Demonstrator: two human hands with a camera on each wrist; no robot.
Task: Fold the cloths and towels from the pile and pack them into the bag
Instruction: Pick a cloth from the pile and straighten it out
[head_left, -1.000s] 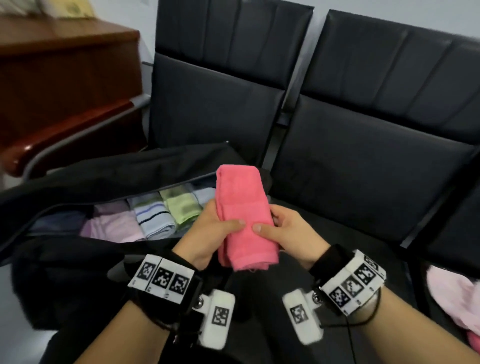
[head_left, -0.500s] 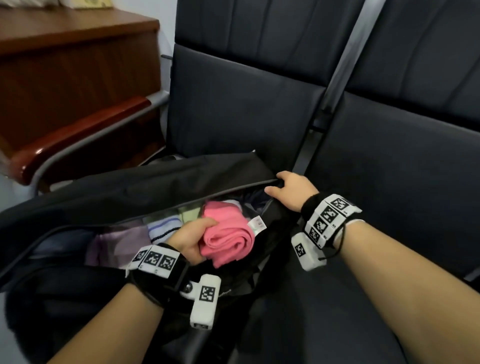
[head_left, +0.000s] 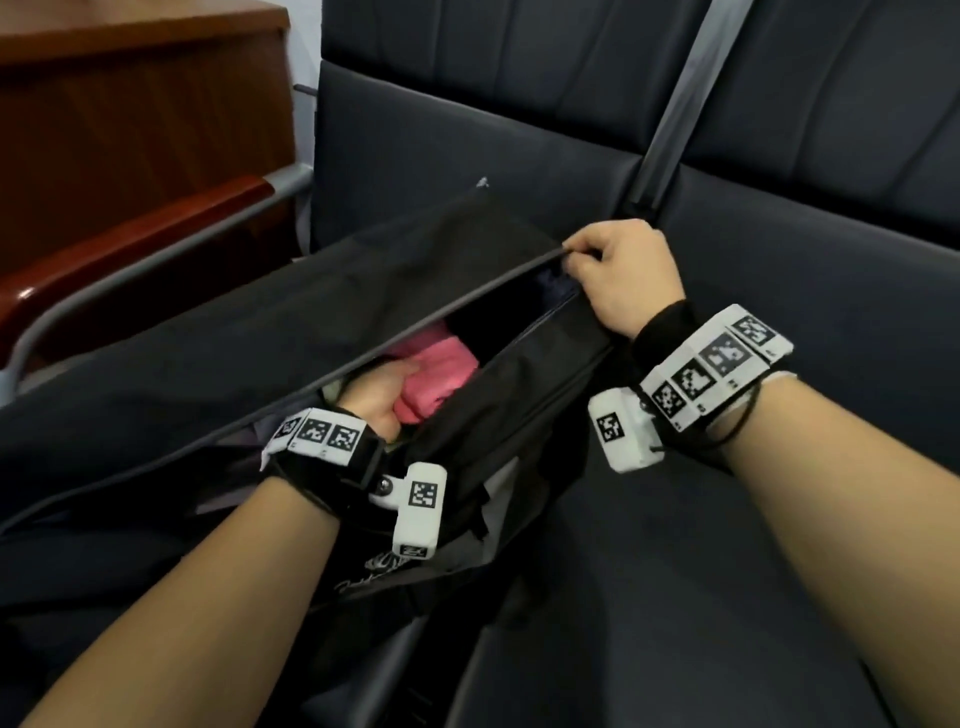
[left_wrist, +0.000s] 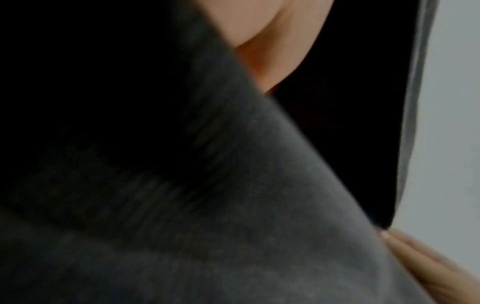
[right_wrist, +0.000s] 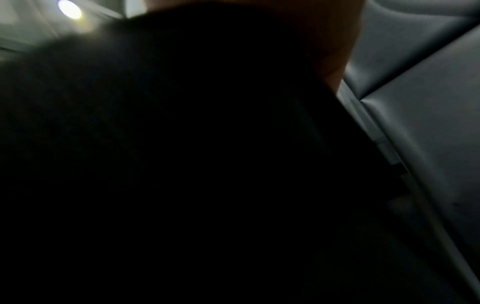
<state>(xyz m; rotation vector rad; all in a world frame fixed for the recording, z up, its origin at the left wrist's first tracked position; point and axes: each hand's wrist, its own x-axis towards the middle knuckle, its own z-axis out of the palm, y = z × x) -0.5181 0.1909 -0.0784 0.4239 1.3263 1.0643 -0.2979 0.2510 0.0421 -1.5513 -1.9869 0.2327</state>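
— How far along are you?

— My left hand (head_left: 382, 395) is down inside the black bag (head_left: 311, 322), just below the middle of the head view, with its fingers curled round the folded pink towel (head_left: 434, 371). The towel sits inside the opening, but I have not let go of it. My right hand (head_left: 621, 280), right of centre, pinches the upper zip edge (head_left: 415, 317) of the bag and holds the mouth open.

— So this one is nearly packed?

— I judge so: it is folded and in the bag, and only needs seating and releasing. A sliver of pale greenish cloth (head_left: 332, 387) shows beside my left wrist, so other pieces seem to be in there, though I cannot count them. The pile itself is out of view, so I cannot say how much is left.

— Anything in the way?

— The opening is a narrow slit, and the upper flap droops over it, hiding most of the inside. My wrist fills much of the gap. The bag lies on a dark seat (head_left: 727, 519); a grey metal strip (head_left: 670, 104) divides the seat backs at upper right, and a wooden armrest (head_left: 140, 249) and brown wooden furniture (head_left: 130, 104) stand at upper left.

— The wrist views?

— Mostly dark fabric, blurred; they add little.
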